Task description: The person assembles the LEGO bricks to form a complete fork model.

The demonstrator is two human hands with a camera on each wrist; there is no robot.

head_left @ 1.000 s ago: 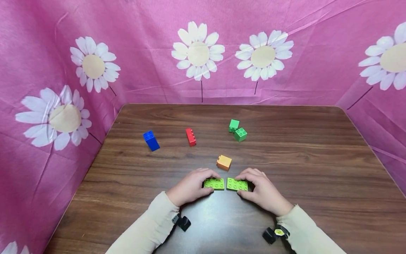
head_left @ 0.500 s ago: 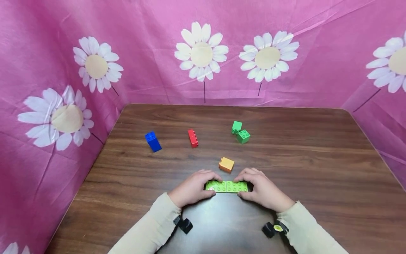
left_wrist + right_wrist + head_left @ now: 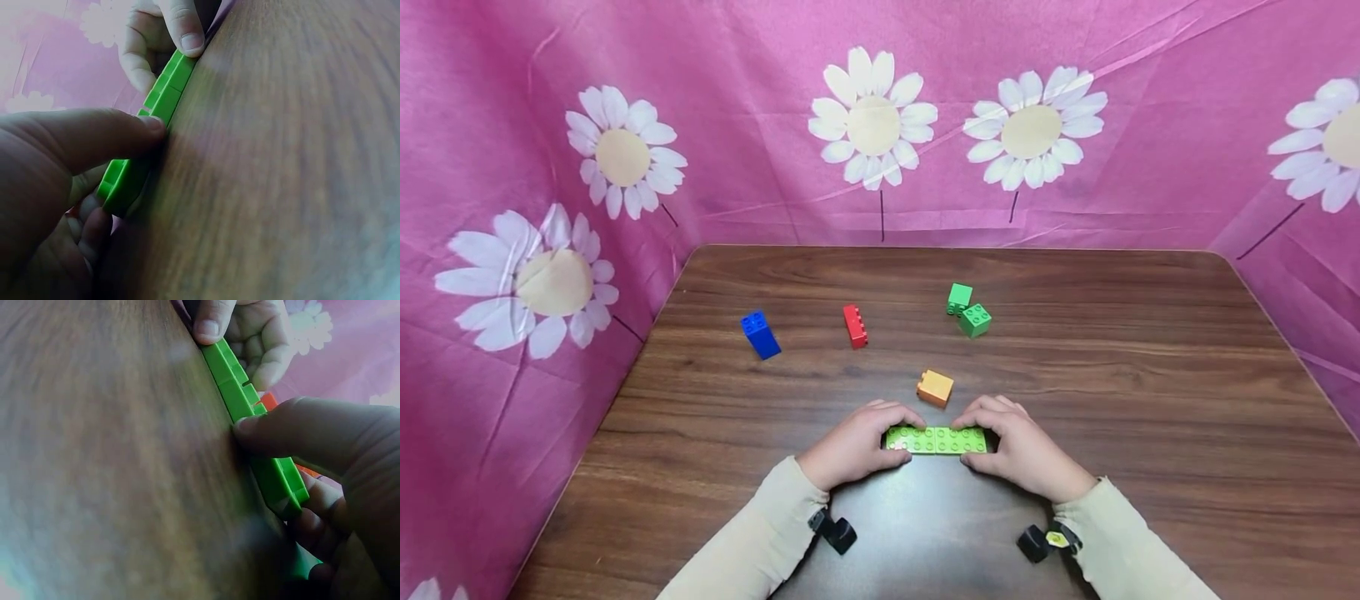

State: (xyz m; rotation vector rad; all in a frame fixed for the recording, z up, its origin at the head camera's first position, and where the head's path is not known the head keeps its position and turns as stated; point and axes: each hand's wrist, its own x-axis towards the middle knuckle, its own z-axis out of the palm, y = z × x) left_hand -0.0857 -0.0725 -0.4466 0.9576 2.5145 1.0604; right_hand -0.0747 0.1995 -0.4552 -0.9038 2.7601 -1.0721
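Two flat lime-green building bricks lie end to end on the table, studs up, their short ends touching. My left hand (image 3: pixel 861 446) pinches the left lime-green brick (image 3: pixel 912 445) between thumb and fingers along its long sides. The right lime-green brick (image 3: pixel 956 446) is gripped the same way by my right hand (image 3: pixel 1018 450). In the left wrist view, my left thumb presses the side of its brick (image 3: pixel 128 181) low against the wood. An orange brick (image 3: pixel 935 388) lies on its side just beyond the two hands.
On the wooden table (image 3: pixel 1150 375), a blue brick (image 3: pixel 761 335) lies at the back left and a red brick (image 3: pixel 854 326) nearer the middle. Two green bricks, one studs up (image 3: pixel 975 320), sit close together behind the orange one. A pink flowered cloth (image 3: pixel 737 125) hangs behind and beside the table.
A second ago a narrow gap stood between the two lime-green bricks; my hands have brought them together end to end. Over the last half second the hands have barely moved.
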